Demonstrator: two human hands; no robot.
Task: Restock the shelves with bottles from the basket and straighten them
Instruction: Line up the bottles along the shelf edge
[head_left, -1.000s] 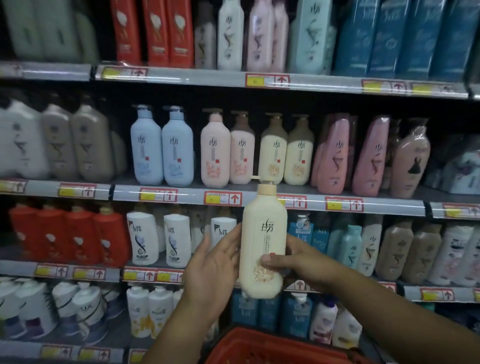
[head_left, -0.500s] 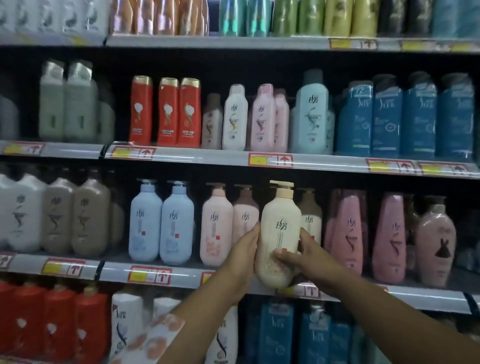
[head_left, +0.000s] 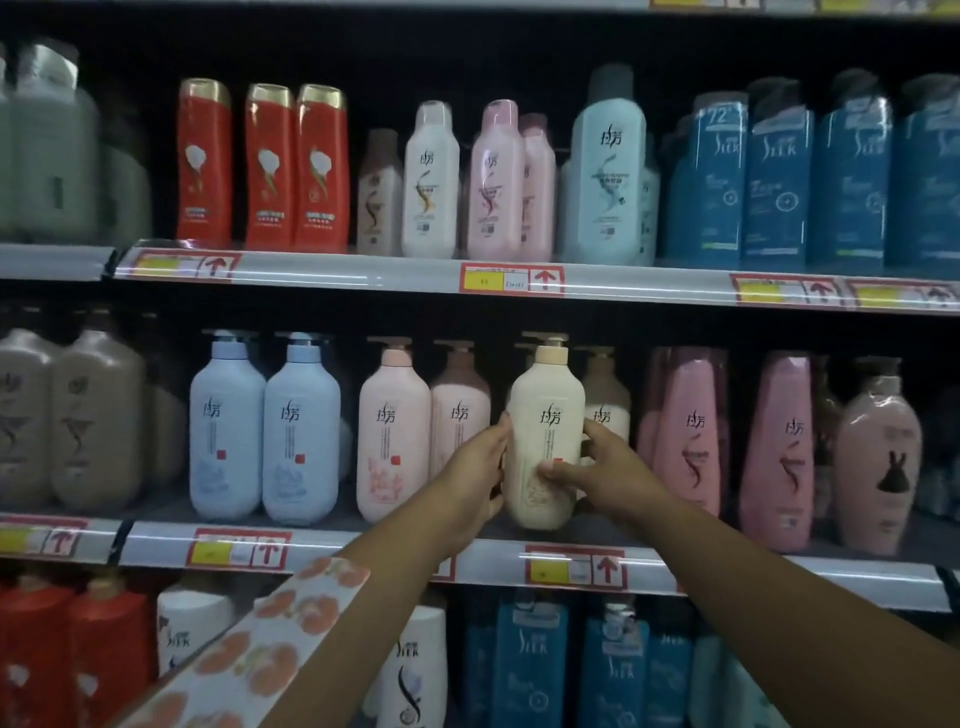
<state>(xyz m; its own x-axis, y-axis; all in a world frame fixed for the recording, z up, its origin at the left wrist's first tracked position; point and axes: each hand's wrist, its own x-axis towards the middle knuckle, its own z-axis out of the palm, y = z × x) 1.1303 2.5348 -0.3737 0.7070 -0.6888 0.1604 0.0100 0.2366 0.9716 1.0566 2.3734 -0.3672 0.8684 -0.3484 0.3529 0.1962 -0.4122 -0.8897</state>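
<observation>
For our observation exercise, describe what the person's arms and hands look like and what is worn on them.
The left hand is bare, with no ring or glove showing; its arm carries a pale sleeve printed with round orange-pink shapes, ending partway down the forearm. The right hand and the forearm behind it are bare, with no sleeve, watch or bracelet in view.

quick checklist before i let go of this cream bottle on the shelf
1. Base on the shelf: ok, the cream pump bottle appears to sit at the front edge.
2. Upright: ok.
3. Label facing out: ok.
4. Right slot: ok, matching cream bottle beside it.
5. Hold: ok, left hand and right hand each grip a side.
6. In line with the pink pump bottle: cannot tell.
</observation>
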